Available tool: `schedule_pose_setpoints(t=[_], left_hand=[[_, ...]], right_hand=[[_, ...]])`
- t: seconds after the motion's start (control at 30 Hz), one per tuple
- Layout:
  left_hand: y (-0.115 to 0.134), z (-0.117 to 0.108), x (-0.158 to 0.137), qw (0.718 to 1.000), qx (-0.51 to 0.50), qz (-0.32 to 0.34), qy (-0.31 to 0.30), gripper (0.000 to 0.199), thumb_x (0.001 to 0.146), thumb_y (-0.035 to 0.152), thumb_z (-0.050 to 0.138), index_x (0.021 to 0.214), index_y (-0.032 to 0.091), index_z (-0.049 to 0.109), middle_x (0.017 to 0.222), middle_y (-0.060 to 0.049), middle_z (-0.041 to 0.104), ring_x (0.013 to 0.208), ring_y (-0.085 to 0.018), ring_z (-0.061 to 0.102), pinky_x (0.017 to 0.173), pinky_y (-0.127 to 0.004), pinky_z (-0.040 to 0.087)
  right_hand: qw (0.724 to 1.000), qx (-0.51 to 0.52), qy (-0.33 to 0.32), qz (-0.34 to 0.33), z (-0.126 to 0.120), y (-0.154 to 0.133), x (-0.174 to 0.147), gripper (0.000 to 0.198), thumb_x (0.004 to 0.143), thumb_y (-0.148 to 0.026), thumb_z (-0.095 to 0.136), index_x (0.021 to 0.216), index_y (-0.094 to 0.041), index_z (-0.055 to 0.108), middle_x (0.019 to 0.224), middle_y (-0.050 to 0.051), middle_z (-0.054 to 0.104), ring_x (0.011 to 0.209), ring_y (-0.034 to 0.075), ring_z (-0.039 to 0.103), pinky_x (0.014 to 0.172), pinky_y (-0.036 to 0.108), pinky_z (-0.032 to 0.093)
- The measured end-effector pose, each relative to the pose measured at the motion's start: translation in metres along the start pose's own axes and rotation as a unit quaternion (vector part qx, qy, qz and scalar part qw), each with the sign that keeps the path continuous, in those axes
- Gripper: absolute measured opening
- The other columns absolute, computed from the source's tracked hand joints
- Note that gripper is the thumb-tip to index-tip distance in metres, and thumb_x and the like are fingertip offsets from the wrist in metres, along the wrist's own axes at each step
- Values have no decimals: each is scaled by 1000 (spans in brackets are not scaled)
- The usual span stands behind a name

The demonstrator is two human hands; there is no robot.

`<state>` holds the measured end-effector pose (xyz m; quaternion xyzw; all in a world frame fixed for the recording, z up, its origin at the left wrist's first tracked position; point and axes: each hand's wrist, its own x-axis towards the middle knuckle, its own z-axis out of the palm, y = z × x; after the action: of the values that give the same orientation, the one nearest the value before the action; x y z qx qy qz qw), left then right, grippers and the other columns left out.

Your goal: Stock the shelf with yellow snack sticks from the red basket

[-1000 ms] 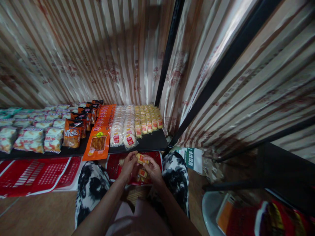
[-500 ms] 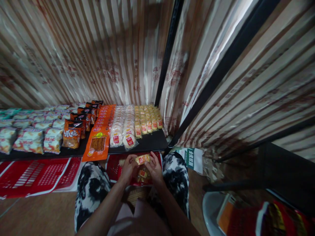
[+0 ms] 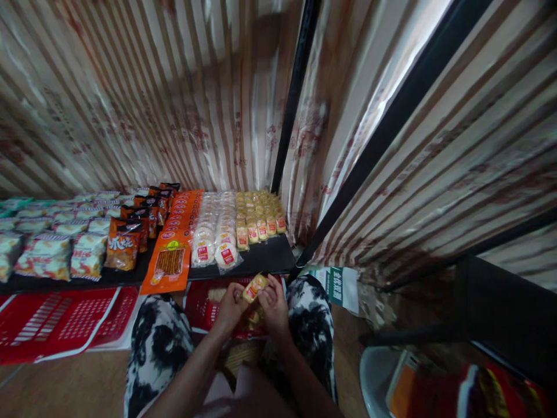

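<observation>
Between my two hands is a small yellow snack packet [image 3: 254,288] with a red and white label, tilted up toward the right. My left hand [image 3: 231,305] pinches its left end, and my right hand [image 3: 274,302] grips the right end. Below them, a red basket [image 3: 198,305] between my knees holds more yellow packets [image 3: 256,318], partly hidden by my hands. Just beyond, on the black shelf [image 3: 265,258], stand rows of matching yellow packets [image 3: 261,227], beside round white wrapped crackers [image 3: 226,254].
Farther left on the shelf are orange stick-snack bags [image 3: 169,258], orange-black bags [image 3: 123,244] and white snack bags [image 3: 46,255]. Red baskets [image 3: 56,319] lie below. Black posts [image 3: 369,157] rise before striped plastic sheeting [image 3: 209,104]. A white basin [image 3: 374,377] is at lower right.
The packet in my hands has turned from nearly level to slanting, its right end higher. My left hand has shifted slightly right and down. The view has moved a little.
</observation>
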<state>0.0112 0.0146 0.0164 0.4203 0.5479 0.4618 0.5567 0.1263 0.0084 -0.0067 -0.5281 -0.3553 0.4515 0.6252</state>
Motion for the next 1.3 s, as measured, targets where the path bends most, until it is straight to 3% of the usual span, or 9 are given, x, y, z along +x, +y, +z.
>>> schedule_pose_setpoints(t=[0.3,0.63,0.9,1.07,1.17,1.3], left_hand=[[-7,14,10,998,20,53,-24,17,59,14,52,73,18,43,60,7,47,54,-7,44,52,-18,35],[19,28,28,987,123,104,4,10,69,15,50,78,16,54,73,1,58,68,-11,54,66,-23,43],[25,39,59,977,185,104,19,15,71,12,52,83,15,60,78,-2,61,64,-10,57,65,-24,46],[38,56,75,990,127,57,-4,9,74,9,49,79,14,54,66,1,59,59,-9,57,59,-21,47],[44,64,82,992,115,51,8,16,74,9,49,89,14,52,69,0,59,59,-9,56,58,-20,47],[43,69,91,979,192,71,7,26,74,11,49,99,17,53,65,3,55,57,-9,53,57,-19,45]], right_hand=[[999,-46,8,-21,-1,-6,15,49,71,-27,58,117,-17,46,109,11,56,92,17,59,82,33,50],[989,-108,-3,-105,2,-26,48,50,76,-29,53,123,-16,44,110,13,57,95,18,58,86,36,48],[977,-156,15,-146,8,-40,75,55,78,-25,50,130,-18,36,111,11,58,98,17,57,89,37,46],[969,-170,15,-181,10,-38,95,56,79,-23,46,133,-18,33,113,11,57,99,17,57,89,37,45],[965,-176,7,-193,9,-35,105,55,80,-22,44,133,-19,31,113,10,58,98,17,58,90,37,45],[967,-175,-14,-186,4,-30,109,54,81,-25,43,133,-19,31,115,10,57,101,17,57,91,37,43]])
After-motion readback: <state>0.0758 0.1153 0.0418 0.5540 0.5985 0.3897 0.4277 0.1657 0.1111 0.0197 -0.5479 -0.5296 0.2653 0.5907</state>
